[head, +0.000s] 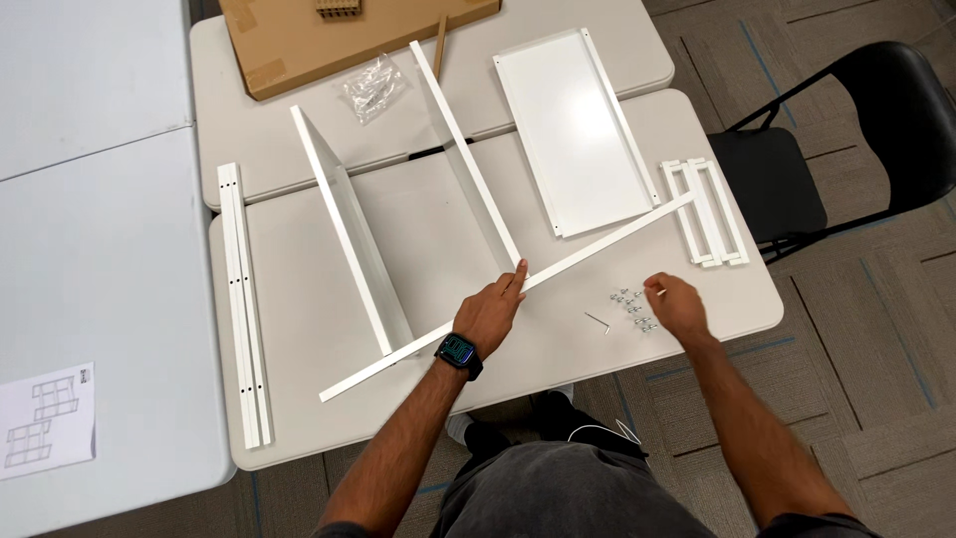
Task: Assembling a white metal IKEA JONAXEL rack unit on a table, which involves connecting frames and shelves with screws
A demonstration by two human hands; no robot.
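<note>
My left hand (493,311), with a dark watch on its wrist, rests on a long white metal rail (597,246) that lies slanted across the grey table (299,329). The fingertips press where the rail meets the end of an upright white panel (468,159). A second upright white panel (349,234) stands to the left, its near end also on the rail. My right hand (677,304) pinches a small screw at a heap of several silver screws (629,304). A small hex key (597,321) lies beside the heap.
A flat white shelf panel (573,130) lies at the back right, short white rails (707,211) at the right edge, two long rails (244,299) at the left. A cardboard box (329,35), a clear bag (373,88), an instruction sheet (45,418) and a black chair (846,130) surround them.
</note>
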